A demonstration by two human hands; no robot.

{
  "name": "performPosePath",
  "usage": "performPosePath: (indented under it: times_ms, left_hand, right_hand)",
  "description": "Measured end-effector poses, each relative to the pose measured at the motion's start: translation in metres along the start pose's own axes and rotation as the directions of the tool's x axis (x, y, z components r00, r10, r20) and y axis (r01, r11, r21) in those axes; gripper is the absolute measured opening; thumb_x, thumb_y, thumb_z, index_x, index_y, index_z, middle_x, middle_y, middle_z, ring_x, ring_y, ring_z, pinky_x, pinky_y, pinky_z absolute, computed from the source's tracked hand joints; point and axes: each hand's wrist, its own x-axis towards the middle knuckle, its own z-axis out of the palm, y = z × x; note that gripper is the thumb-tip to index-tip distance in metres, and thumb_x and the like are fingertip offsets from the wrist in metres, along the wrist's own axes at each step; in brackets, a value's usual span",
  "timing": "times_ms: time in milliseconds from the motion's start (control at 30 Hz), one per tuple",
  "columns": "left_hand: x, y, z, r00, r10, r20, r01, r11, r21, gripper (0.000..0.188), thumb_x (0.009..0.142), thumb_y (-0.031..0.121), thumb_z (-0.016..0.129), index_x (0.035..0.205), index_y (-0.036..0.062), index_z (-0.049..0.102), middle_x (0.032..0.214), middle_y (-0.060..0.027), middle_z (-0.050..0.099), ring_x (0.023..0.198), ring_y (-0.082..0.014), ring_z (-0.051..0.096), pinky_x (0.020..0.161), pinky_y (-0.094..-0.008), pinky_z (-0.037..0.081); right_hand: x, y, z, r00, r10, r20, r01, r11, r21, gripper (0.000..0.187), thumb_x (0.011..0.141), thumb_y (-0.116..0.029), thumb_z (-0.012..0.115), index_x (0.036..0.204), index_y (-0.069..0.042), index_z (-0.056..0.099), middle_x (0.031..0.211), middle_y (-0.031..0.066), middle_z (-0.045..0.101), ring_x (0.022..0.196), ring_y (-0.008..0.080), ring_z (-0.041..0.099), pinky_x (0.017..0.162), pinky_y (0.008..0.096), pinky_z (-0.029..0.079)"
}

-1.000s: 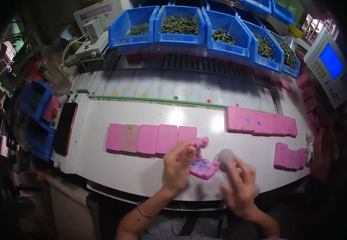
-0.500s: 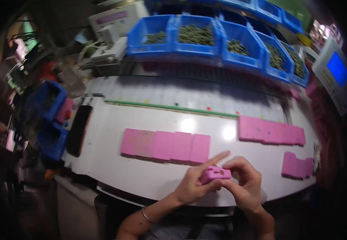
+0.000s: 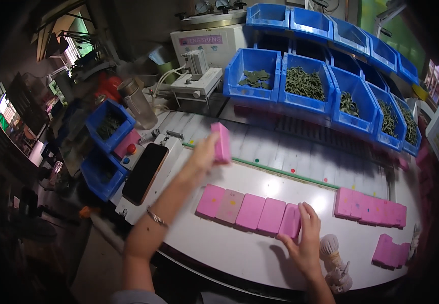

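Note:
My left hand (image 3: 203, 153) is closed round a pink mould block (image 3: 222, 144), held on end over the far side of the white table near the green strip. A row of several pink mould blocks (image 3: 250, 211) lies flat in the middle of the table; one of them is paler and greyish. My right hand (image 3: 305, 238) grips the rightmost block of that row (image 3: 291, 221), thumb at its near edge and fingers along its right side. Just right of this hand is a white cloth pouch (image 3: 329, 244), tied at its neck.
More pink blocks stand in a row (image 3: 369, 207) at the right, with a smaller group (image 3: 390, 252) nearer me. Blue bins (image 3: 308, 104) of green pieces line the back. A phone (image 3: 145, 174) lies at the left, near a small press-like device (image 3: 196, 83).
My hands have parted from the mould block they held together. My left hand has carried a block far and left; my right hand has moved onto the row's end block. The view has shifted.

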Motion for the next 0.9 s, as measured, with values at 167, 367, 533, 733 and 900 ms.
performPosePath:
  times_ms: [167, 367, 533, 733, 900]
  left_hand:
    - [0.092, 0.01, -0.071, 0.821, 0.539, -0.19, -0.115, 0.482, 0.869, 0.03, 0.072, 0.026, 0.067, 0.078, -0.0031, 0.065, 0.078, -0.021, 0.065, 0.075, -0.0322, 0.065, 0.068, -0.0395, 0.051]
    - [0.136, 0.006, -0.098, 0.708, 0.669, -0.226, 0.011, 0.309, 0.951, 0.041, 0.069, 0.034, 0.074, 0.078, -0.0039, 0.065, 0.086, -0.0269, 0.063, 0.085, -0.0421, 0.061, 0.076, -0.0456, 0.049]
    - [0.119, -0.013, -0.073, 0.664, 0.742, 0.095, -0.201, 0.055, 0.978, 0.035, 0.074, 0.023, 0.071, 0.096, -0.0033, 0.062, 0.102, -0.0249, 0.058, 0.096, -0.0361, 0.057, 0.085, -0.0415, 0.045]
    - [-0.074, -0.025, 0.089, 0.712, 0.382, 0.59, -0.698, 0.478, 0.533, 0.043, 0.076, 0.016, 0.071, 0.114, -0.0019, 0.057, 0.104, -0.0139, 0.06, 0.09, -0.0221, 0.059, 0.078, -0.0308, 0.047]
    - [-0.126, -0.043, 0.109, 0.761, 0.035, 0.648, -0.263, 0.929, 0.259, 0.056, 0.073, 0.012, 0.075, 0.122, -0.0004, 0.051, 0.106, -0.013, 0.06, 0.095, -0.0211, 0.06, 0.082, -0.0294, 0.048]
  right_hand:
    - [0.002, -0.005, 0.003, 0.993, 0.044, 0.112, -0.04, 0.998, -0.038, 0.087, 0.063, -0.014, 0.08, 0.135, 0.0, 0.032, 0.139, 0.0255, 0.026, 0.124, 0.0422, 0.032, 0.103, 0.0437, 0.032]
    - [0.001, -0.013, -0.005, 0.987, 0.054, 0.154, -0.063, 0.997, 0.05, 0.087, 0.066, -0.005, 0.075, 0.139, 0.0, 0.027, 0.141, 0.0246, 0.024, 0.127, 0.0408, 0.03, 0.106, 0.0415, 0.029]
    - [0.006, -0.01, -0.003, 0.992, 0.062, 0.112, -0.08, 0.983, 0.166, 0.077, 0.073, 0.001, 0.064, 0.14, 0.002, 0.025, 0.133, 0.0248, 0.034, 0.122, 0.041, 0.034, 0.104, 0.0407, 0.028]
    - [-0.005, -0.016, -0.024, 0.982, -0.106, -0.157, 0.12, 0.989, 0.083, 0.084, 0.061, 0.001, 0.067, 0.137, -0.002, 0.031, 0.122, 0.0227, 0.037, 0.107, 0.0362, 0.045, 0.088, 0.0383, 0.042]
    - [-0.031, -0.023, -0.027, 0.954, -0.248, -0.168, 0.264, 0.961, 0.077, 0.081, 0.063, -0.007, 0.076, 0.134, 0.002, 0.036, 0.125, 0.0234, 0.037, 0.11, 0.0342, 0.045, 0.084, 0.0357, 0.046]
